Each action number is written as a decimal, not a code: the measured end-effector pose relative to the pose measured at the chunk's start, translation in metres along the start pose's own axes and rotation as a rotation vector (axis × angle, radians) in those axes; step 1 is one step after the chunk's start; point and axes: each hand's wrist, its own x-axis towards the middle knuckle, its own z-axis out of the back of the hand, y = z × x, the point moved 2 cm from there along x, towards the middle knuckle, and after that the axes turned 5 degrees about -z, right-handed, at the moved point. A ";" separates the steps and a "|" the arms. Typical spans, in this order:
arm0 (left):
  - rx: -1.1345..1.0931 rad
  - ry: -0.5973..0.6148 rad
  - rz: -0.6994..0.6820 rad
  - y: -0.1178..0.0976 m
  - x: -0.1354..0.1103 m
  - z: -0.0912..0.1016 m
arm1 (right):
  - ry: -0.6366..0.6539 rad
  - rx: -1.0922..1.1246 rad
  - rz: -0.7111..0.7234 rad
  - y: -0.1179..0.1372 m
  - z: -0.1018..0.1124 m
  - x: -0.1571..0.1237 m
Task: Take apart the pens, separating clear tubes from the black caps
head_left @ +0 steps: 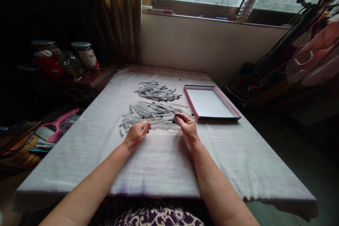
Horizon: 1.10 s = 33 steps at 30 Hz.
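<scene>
My left hand (138,133) is closed on one end of a slim, clear pen (162,119). At the pen's other end, the fingertips of my right hand (187,126) are pinched together, and a small dark part shows there. Just beyond both hands lies a loose pile of clear pen barrels (143,109), with thin dark pieces among them. Behind it is a second heap of pens with dark tips (159,91). Short clear caps (122,130) lie by the pile's left edge.
A shallow pink-and-black box lid (197,116) with a white inside lies right of the piles. White cloth (159,169) covers the table. Jars (86,56) stand on a dark side cabinet at left. A curtain and window are behind.
</scene>
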 end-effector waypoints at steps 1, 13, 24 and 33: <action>-0.009 -0.007 -0.002 0.000 0.000 0.000 | -0.017 -0.004 -0.009 0.000 0.000 0.000; -0.014 -0.053 -0.020 0.004 0.002 -0.001 | -0.171 -0.249 0.133 -0.005 0.018 0.010; -0.011 -0.061 -0.002 0.002 0.002 0.001 | -0.199 -0.650 0.149 -0.014 0.024 0.009; -0.001 -0.053 -0.008 0.001 0.002 0.001 | -0.032 -0.338 0.185 -0.007 0.010 0.002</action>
